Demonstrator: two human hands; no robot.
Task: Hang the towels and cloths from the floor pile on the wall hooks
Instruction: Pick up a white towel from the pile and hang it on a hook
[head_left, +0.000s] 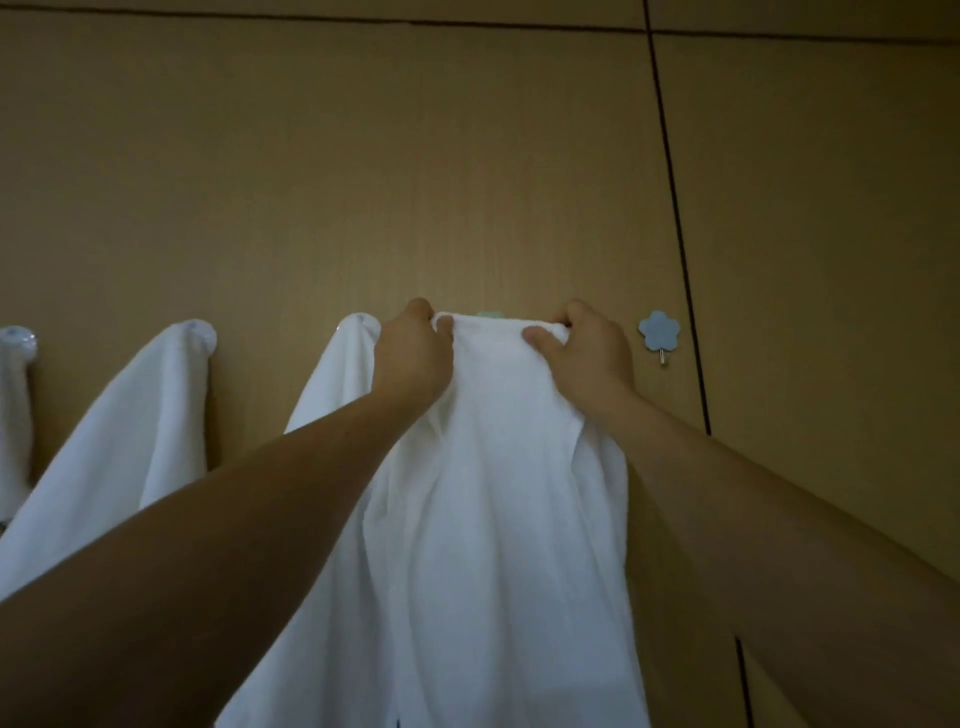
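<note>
Towels of white terry cloth (150, 415) hang left of the left hand (413, 353). Between it and the right hand (587, 348), both pinched shut on its top hem, a white soft towel (498, 493) drapes limp and light, covering a pale green hook (488, 315); grip beside the hook. No writing shows.

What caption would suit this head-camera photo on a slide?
Both hands, left hand and right hand, hold a white towel up at a green hook.
</note>
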